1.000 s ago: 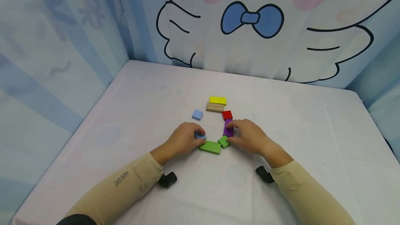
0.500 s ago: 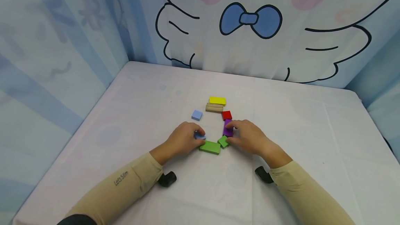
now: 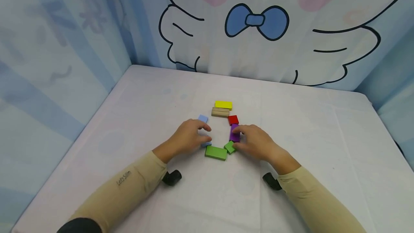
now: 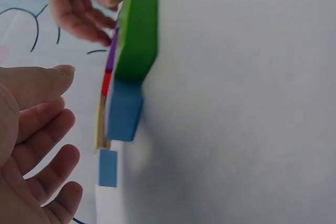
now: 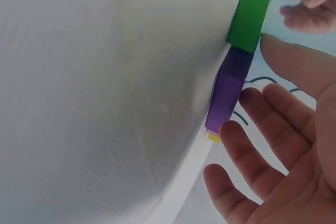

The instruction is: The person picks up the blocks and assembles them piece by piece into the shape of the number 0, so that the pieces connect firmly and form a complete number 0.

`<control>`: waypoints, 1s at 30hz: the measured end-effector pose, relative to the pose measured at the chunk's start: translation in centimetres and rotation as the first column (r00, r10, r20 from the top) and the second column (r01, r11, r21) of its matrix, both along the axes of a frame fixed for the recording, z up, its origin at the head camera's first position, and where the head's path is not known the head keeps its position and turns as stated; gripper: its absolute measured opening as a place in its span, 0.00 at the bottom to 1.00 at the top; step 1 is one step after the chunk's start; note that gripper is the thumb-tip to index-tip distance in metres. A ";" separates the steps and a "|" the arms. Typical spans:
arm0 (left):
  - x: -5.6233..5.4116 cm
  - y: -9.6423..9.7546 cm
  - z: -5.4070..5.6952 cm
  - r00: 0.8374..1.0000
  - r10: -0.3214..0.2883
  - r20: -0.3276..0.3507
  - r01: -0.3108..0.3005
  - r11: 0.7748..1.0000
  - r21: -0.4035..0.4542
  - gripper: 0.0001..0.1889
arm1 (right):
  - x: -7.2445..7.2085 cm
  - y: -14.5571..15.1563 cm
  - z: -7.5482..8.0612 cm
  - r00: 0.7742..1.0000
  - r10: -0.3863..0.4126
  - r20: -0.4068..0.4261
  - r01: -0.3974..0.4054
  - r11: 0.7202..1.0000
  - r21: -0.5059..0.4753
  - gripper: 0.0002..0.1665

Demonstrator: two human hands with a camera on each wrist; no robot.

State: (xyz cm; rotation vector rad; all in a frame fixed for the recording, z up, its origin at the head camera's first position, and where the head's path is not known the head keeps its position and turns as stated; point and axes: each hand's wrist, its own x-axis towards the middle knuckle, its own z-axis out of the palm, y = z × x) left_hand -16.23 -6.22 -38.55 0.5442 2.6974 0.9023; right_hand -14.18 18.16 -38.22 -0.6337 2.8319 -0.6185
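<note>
My left hand hovers over two light blue blocks. Its thumb and fingers are apart with nothing between them. The nearer blue block meets the end of the long green block; the farther one stands apart beyond the fingers. Across from it, my right hand has its thumb tip at the small green block and its fingertips by the purple block. Whether these fingertips touch the purple block I cannot tell. A red block adjoins the purple one's far end.
Behind the red block lie a wood-brown block and a yellow block, side by side. All blocks rest on a white-covered table. Patterned curtains hang at the back and sides. A black wrist camera sits under the left wrist.
My left hand has let go of the nearer blue block and moved slightly up and away from the green one. My right hand stays nearly still. The head view has shifted a little.
</note>
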 end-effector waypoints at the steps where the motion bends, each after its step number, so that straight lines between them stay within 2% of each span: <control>1: -0.4 0.0 0.2 1.000 0.005 0.000 -0.005 1.000 0.000 0.15 | 0.0 0.0 0.0 1.000 -0.001 0.001 0.001 1.000 0.002 0.21; 5: -2.3 0.3 1.1 1.000 0.013 -0.026 -0.014 1.000 -0.011 0.18 | 0.0 -0.1 0.1 1.000 -0.002 -0.001 0.002 1.000 0.005 0.21; 9: -3.9 0.8 1.5 0.999 0.015 -0.036 -0.017 0.999 -0.035 0.19 | -0.1 -0.1 0.0 1.000 0.008 -0.005 -0.008 1.000 0.002 0.20; 15: -5.9 1.7 0.7 1.000 0.023 -0.014 -0.024 0.995 -0.092 0.20 | -0.1 -0.2 0.2 1.000 0.008 0.005 -0.008 1.000 0.015 0.21; 22: -7.3 2.8 0.0 0.999 0.031 -0.013 -0.033 0.993 -0.117 0.20 | -0.2 -0.1 0.2 1.000 0.009 0.014 -0.009 1.000 0.019 0.20; 27: -8.1 3.3 -0.2 0.998 0.067 0.017 -0.064 0.988 -0.140 0.19 | -0.2 -0.1 0.3 1.000 0.016 0.005 -0.017 1.000 0.012 0.19; 30: -8.4 3.4 -0.3 0.997 0.075 0.013 -0.073 0.986 -0.152 0.18 | -0.3 -0.2 0.3 1.000 0.016 0.003 -0.016 1.000 0.011 0.19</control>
